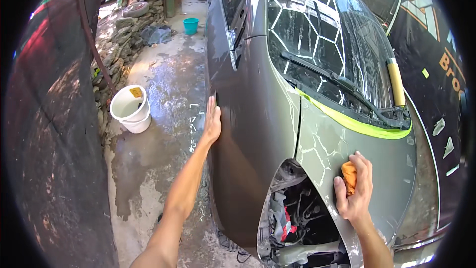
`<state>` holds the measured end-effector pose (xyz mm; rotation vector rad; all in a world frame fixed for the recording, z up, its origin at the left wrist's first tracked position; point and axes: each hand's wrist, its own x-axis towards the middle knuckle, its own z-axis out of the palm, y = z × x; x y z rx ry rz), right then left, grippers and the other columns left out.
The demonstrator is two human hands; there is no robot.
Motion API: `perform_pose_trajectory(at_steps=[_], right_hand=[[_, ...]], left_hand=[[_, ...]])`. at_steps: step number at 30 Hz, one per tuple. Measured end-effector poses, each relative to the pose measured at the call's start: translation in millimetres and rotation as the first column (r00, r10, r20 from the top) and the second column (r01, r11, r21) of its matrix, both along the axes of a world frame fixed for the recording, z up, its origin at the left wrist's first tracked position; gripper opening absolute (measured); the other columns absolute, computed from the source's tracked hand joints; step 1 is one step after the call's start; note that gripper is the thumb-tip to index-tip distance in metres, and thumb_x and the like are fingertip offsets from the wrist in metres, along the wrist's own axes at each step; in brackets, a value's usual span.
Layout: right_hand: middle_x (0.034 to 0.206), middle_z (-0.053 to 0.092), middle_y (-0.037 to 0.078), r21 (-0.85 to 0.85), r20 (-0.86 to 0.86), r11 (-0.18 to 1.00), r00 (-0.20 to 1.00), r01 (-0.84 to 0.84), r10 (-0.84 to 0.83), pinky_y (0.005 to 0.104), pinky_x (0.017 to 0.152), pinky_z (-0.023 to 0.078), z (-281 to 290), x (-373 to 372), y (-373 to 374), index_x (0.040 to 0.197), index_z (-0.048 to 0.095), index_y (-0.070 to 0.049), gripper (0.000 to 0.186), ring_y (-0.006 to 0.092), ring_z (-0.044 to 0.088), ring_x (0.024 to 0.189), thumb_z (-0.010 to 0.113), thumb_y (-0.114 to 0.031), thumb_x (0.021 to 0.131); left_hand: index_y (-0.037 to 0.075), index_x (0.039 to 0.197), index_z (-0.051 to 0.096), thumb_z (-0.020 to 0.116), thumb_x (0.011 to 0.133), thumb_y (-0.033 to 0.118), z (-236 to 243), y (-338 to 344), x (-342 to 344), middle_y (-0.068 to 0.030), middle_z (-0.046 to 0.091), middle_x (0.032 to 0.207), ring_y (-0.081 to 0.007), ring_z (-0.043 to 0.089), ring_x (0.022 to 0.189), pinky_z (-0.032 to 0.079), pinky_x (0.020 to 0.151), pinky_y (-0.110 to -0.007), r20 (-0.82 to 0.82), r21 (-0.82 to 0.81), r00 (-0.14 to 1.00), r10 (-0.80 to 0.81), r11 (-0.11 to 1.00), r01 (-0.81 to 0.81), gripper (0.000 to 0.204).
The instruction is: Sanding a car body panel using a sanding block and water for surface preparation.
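Observation:
A grey-brown car stands in front of me, its front fender [248, 144] dull and partly wet. My left hand [212, 123] lies flat on the fender's outer side, fingers stretched and pressed together. A thin dark sliver shows by its fingertips; I cannot tell what it is. On the grey-green hood [386, 164], my right hand [359, 188] is curled around a crumpled orange cloth [349, 176]. Pale wet streaks run over the hood left of that hand. Yellow-green tape [357, 124] lines the hood's rear edge below the windshield [322, 30].
A headlight opening [302, 208] with bare parts gapes at the front. A wiper arm [337, 82] and a yellow roll [395, 82] lie by the windshield. White buckets [131, 111] and a teal bucket [190, 26] stand on the wet concrete [163, 89]. Dark netting [54, 134] hangs at left.

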<state>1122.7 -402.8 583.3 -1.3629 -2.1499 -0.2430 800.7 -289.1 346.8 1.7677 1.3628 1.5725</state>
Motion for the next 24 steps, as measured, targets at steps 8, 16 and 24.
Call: perform_pose_trajectory(at_steps=[8,16,24], right_hand=[[0.125,0.053,0.031,0.009,0.031,0.999,0.999,0.037,-0.037,0.0484,0.103,0.041,3.7,6.2,2.7,0.129,0.049,0.004,0.05,0.0461,0.052,0.118,0.065,-0.013,0.084],[0.122,0.055,0.029,0.026,0.051,0.999,0.998,0.039,-0.041,0.0443,0.101,0.042,3.0,14.1,-1.3,0.129,0.05,0.004,0.049,0.0428,0.055,0.114,0.063,-0.012,0.085],[0.117,0.056,0.022,-0.016,-0.032,0.999,0.999,0.031,-0.032,0.0387,0.095,0.044,2.6,4.3,-1.6,0.129,0.05,0.005,0.044,0.0323,0.058,0.105,0.06,-0.011,0.09]], left_hand=[[-0.005,0.155,0.015,0.026,0.107,0.025,-37.1,-1.3,-21.5,-0.0153,0.016,0.165,-0.0268,0.01,0.153,0.007,0.124,-0.035,0.229,-0.309,0.973,-0.011,0.947,0.083,0.058],[-0.004,0.155,0.016,0.023,0.105,0.02,-23.8,-91.7,37.9,-0.0181,0.016,0.164,-0.0302,0.01,0.153,0.007,0.124,-0.039,-0.029,-0.149,1.0,0.012,0.989,-0.016,0.056],[0.0,0.156,0.019,0.023,0.106,0.03,-33.8,-134.0,58.2,-0.018,0.014,0.165,-0.0312,0.01,0.153,0.008,0.124,-0.04,0.009,-0.187,0.997,0.073,0.98,-0.07,0.058]])
